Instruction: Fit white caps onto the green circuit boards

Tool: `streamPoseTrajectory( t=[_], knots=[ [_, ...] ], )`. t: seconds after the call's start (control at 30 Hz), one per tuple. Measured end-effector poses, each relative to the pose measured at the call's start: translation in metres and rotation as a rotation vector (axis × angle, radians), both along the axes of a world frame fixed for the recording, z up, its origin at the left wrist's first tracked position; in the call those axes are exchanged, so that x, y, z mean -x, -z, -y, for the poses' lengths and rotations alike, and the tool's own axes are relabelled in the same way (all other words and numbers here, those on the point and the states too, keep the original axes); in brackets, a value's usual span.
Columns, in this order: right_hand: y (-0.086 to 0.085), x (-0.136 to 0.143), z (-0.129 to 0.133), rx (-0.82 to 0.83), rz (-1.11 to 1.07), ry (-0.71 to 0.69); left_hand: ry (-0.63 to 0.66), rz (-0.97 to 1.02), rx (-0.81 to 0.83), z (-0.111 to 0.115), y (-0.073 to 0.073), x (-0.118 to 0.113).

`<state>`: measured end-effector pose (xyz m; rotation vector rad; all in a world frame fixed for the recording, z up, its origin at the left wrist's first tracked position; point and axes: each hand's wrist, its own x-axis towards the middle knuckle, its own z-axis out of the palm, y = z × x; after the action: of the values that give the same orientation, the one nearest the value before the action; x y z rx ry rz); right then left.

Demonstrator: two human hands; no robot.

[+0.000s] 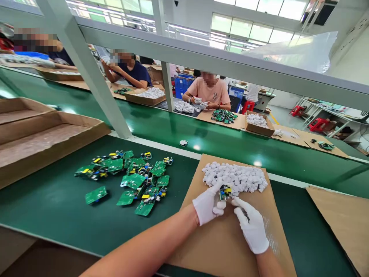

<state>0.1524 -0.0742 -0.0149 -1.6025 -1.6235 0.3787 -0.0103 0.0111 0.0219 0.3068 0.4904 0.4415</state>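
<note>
A small circuit board (225, 192) with a yellow component is held by the left hand (206, 206), just below and right of the centre of the frame. It is gripped between the thumb and fingers, which are closed around its edge in a white glove. The right hand (253, 227), also gloved, is placed just beside it at the lower right, with its fingers curved and partly spread; whether the board is touched by its fingertips cannot be told.

Both hands are held over a cardboard sheet (213, 246), by which part of the green table (52, 209) is covered. On the far end of the sheet, a pile of white lumps (245, 177) is spread, right of centre. Left of centre, loose green boards (133, 181) are heaped on the table, with one set slightly apart at the near left. At the left edge, a cardboard tray (49, 140) is seen. Across the green strip (150, 129), more white lumps and boards are handled by a person in a pink shirt (211, 92), in the upper middle.
</note>
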Motion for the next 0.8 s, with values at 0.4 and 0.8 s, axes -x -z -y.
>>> streamPoseTrajectory(
  t=[0.4, 0.8],
  knots=[
    [-0.036, -0.031, -0.053, 0.002, 0.697, 0.223, 0.183, 0.284, -0.264, -0.005, 0.032, 0.005],
    [-0.006, -0.042, -0.036, 0.199, 0.313, 0.298, 0.285, 0.222, -0.325, -0.005, 0.034, 0.004]
  ],
)
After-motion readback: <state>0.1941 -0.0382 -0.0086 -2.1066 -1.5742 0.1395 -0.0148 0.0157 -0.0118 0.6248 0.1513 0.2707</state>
